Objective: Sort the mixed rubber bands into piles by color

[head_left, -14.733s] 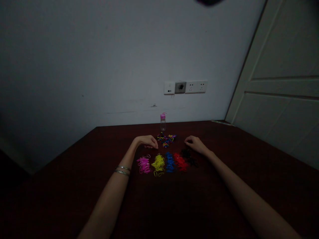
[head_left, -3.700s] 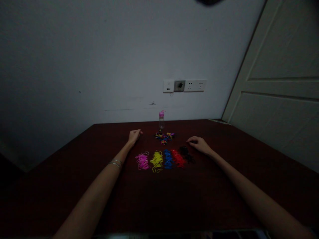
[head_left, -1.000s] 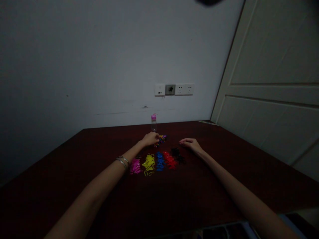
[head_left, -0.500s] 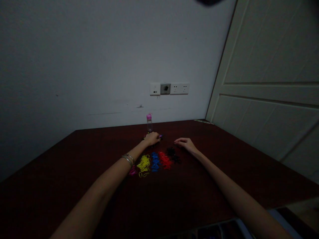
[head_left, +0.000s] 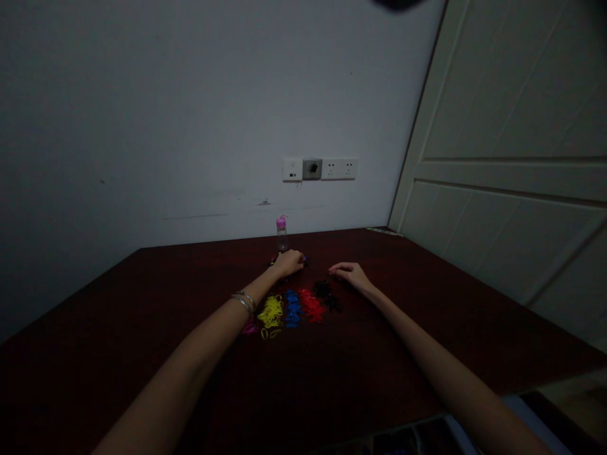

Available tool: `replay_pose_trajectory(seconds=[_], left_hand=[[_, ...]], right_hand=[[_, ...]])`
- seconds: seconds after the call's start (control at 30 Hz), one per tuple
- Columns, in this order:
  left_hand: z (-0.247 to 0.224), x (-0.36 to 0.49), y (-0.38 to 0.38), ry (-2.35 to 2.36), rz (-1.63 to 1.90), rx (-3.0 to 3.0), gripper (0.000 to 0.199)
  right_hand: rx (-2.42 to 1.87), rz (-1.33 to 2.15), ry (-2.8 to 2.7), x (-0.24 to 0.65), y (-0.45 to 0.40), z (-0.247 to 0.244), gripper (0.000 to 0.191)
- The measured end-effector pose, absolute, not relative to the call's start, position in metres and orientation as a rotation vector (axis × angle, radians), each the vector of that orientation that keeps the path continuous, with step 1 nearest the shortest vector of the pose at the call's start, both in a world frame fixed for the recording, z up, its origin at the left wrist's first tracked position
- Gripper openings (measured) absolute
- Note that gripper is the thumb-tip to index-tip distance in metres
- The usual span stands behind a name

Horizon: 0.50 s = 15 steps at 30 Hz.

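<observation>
My left hand is at a mixed pile of small bands, its fingers curled down and closed; what they grip is hidden. My right hand hovers beside the black bands, thumb and fingertips pinched together; anything between them is too small to make out. Toward me from the hands lie sorted heaps of small elastic bands: red bands, blue bands, yellow bands and magenta bands. The magenta heap is partly covered by my left wrist.
A clear bottle with a pink cap stands behind my left hand. The dark red table meets a white wall with sockets. A white panelled door rises on the right. Part of a dark, pale-edged object shows at the front edge.
The whole view has shifted slightly, so everything sits a little further left. Both hands keep nearly the same pose and place among the bands.
</observation>
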<state>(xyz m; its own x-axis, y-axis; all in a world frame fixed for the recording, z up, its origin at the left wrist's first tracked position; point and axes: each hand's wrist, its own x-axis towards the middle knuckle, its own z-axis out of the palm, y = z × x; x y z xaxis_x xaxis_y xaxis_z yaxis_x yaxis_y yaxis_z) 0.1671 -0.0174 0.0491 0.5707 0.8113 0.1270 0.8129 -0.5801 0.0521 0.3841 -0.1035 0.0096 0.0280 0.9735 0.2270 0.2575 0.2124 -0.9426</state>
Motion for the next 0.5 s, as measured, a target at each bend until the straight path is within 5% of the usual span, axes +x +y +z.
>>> replay_pose_trajectory(seconds=[0.5], left_hand=[[0.062,0.163,-0.017,-1.437,-0.178,-2.752,0.028]], right_hand=[[-1.232,0.887,-1.441,0.383,-0.103,0.01,0.022]])
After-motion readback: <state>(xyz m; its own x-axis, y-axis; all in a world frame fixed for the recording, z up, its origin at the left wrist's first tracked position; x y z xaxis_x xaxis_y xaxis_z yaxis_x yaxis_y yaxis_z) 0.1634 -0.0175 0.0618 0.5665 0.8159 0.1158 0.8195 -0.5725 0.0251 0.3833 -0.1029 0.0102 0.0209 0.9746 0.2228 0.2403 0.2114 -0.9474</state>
